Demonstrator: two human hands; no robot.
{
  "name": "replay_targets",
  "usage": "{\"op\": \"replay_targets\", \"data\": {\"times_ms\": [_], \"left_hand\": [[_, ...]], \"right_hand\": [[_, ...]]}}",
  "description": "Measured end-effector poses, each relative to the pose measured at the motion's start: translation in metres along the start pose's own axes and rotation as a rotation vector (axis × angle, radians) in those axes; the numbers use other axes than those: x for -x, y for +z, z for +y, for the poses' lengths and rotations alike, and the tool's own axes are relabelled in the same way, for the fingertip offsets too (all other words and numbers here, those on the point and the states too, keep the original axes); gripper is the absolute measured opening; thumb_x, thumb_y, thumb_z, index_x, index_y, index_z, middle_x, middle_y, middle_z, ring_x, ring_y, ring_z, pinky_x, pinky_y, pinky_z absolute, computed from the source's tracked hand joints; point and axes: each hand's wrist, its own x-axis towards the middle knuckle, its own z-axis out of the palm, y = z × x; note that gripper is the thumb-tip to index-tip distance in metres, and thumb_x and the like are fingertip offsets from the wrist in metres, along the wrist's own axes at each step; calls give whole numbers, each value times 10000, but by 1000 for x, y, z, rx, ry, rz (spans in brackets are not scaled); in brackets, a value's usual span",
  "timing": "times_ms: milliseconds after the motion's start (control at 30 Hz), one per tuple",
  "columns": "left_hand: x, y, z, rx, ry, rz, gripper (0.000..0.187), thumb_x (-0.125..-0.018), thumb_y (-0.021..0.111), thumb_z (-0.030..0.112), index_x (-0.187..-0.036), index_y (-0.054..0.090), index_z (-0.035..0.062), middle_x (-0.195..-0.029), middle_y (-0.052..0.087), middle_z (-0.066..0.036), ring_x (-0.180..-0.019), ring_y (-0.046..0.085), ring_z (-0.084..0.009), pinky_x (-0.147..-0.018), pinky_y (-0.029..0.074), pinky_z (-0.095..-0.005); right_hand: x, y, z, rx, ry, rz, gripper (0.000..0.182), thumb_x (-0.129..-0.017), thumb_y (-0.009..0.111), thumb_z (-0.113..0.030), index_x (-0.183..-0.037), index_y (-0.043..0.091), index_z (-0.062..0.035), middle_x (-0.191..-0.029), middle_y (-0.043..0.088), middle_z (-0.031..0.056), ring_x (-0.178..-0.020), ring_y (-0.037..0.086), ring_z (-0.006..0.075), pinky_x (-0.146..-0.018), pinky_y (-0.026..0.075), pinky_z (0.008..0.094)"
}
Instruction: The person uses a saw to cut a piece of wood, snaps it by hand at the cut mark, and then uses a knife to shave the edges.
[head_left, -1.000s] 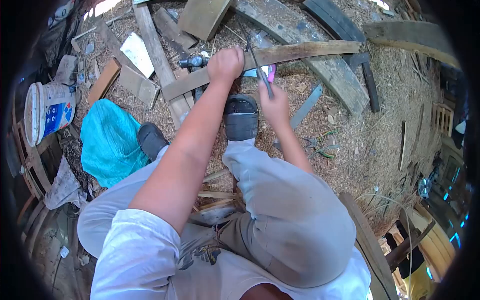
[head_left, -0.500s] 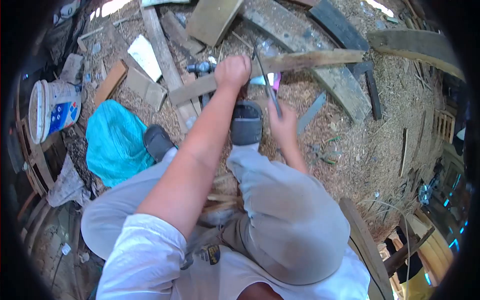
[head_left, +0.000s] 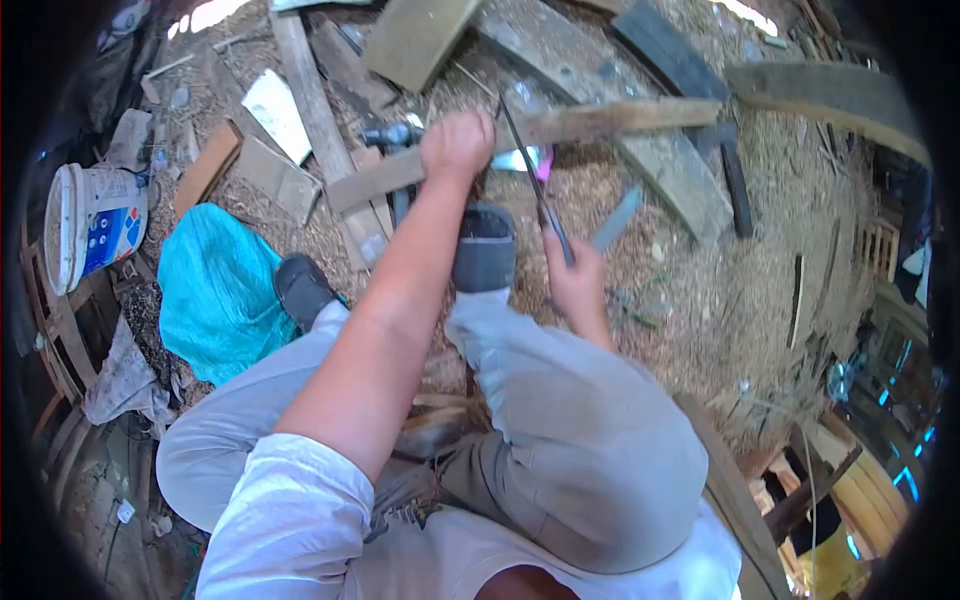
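Sawdust and wood shavings carpet the ground (head_left: 700,300) of a cluttered woodworking yard, seen from a head-worn camera looking down on a seated person. Nearest the lens are a white sleeve (head_left: 290,520) and grey trousers (head_left: 570,430), one knee raised at centre. A dark shoe (head_left: 484,247) is planted just below the work, a second shoe (head_left: 303,287) beside a crumpled turquoise bag (head_left: 215,290) at 9 o'clock.

Beyond the knee, the right hand (head_left: 578,283) is closed on the grip of a handsaw (head_left: 535,185), whose thin blade slants up toward 12 o'clock and meets a long wooden slat (head_left: 590,122). The left hand (head_left: 457,143) is clamped on that slat just left of the blade, pinning it down where it lies across other boards at 12 o'clock. The slat appears uncut through, both ends in one line, so the sawing looks only partly done; how deep the kerf runs cannot be made out.

A hammer (head_left: 392,135) lies just left of the gripping hand. Farther out, a white plastic bucket (head_left: 92,225) stands at 9 o'clock, offcut planks (head_left: 310,100) lie at 11 o'clock and curved timbers (head_left: 640,140) sweep toward 1 o'clock.
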Motion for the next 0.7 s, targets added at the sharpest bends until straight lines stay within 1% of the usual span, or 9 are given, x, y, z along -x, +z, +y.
{"op": "replay_targets", "data": {"times_ms": [67, 167, 267, 300, 367, 400, 467, 633, 700], "left_hand": [[6, -3, 5, 30, -12, -28, 595, -1050, 373, 392, -804, 777, 31, -864, 732, -277, -834, 734, -442, -796, 590, -537], [5, -4, 2, 11, 26, -24, 593, -1050, 375, 389, -802, 775, 29, -868, 735, -271, -832, 735, -440, -799, 590, -539], [1, 0, 2, 16, 32, 14, 582, -1050, 383, 382, -803, 773, 26, -869, 736, -267, -820, 733, -439, -796, 590, -539], [1, 4, 0, -2, 13, 7, 579, -1049, 386, 379, -803, 772, 24, -869, 735, -267, -816, 732, -440, -796, 590, -539], [8, 4, 0, 0, 9, 9, 583, -1048, 391, 383, -786, 765, 20, -862, 732, -269, -812, 730, -440, -796, 589, -542], [11, 0, 2, 28, 8, -1, 588, -1048, 392, 387, -777, 761, 19, -858, 731, -269, -812, 731, -438, -797, 588, -544], [4, 3, 0, 50, 22, 14, 587, -1045, 397, 389, -759, 757, 24, -850, 730, -264, -813, 732, -435, -798, 586, -543], [-1, 0, 1, 6, 25, 21, 570, -1044, 394, 376, -786, 767, 30, -870, 735, -256, -821, 731, -438, -805, 586, -540], [-4, 4, -1, -10, -4, -9, 568, -1044, 390, 375, -798, 771, 32, -880, 737, -253, -826, 731, -439, -809, 585, -539]], "right_hand": [[-55, 21, -4, 113, -62, -42, 415, -1005, 656, -336, -834, 712, 38, -596, 595, 172, -539, 587, 210, -549, 452, 399], [-80, 43, -15, 61, -152, -9, 447, -1007, 653, -354, -799, 686, 41, -604, 597, 168, -541, 571, 180, -540, 441, 394], [-4, 10, 20, 48, -92, -7, 366, -999, 662, -319, -909, 722, 30, -644, 629, 171, -579, 624, 185, -559, 468, 381], [-10, 8, 10, 49, -107, -11, 366, -999, 662, -319, -909, 722, 30, -644, 629, 171, -579, 624, 185, -559, 468, 381], [-2, 1, -9, 61, 68, -64, 332, -993, 665, -297, -957, 731, 27, -669, 642, 182, -588, 644, 218, -577, 483, 375], [-29, 17, 0, 30, -155, -9, 337, -991, 664, -293, -921, 719, 32, -666, 638, 204, -561, 622, 280, -572, 477, 393], [-72, 39, -8, 48, -68, -36, 341, -992, 661, -287, -890, 703, 36, -653, 629, 219, -544, 596, 339, -565, 467, 416], [-12, 13, -1, 53, -131, 15, 386, -989, 669, -303, -810, 679, 39, -604, 596, 212, -506, 563, 328, -540, 438, 435], [6, 6, 2, 49, 71, -39, 397, -985, 675, -308, -788, 668, 36, -607, 592, 223, -506, 564, 337, -536, 434, 448]]}}
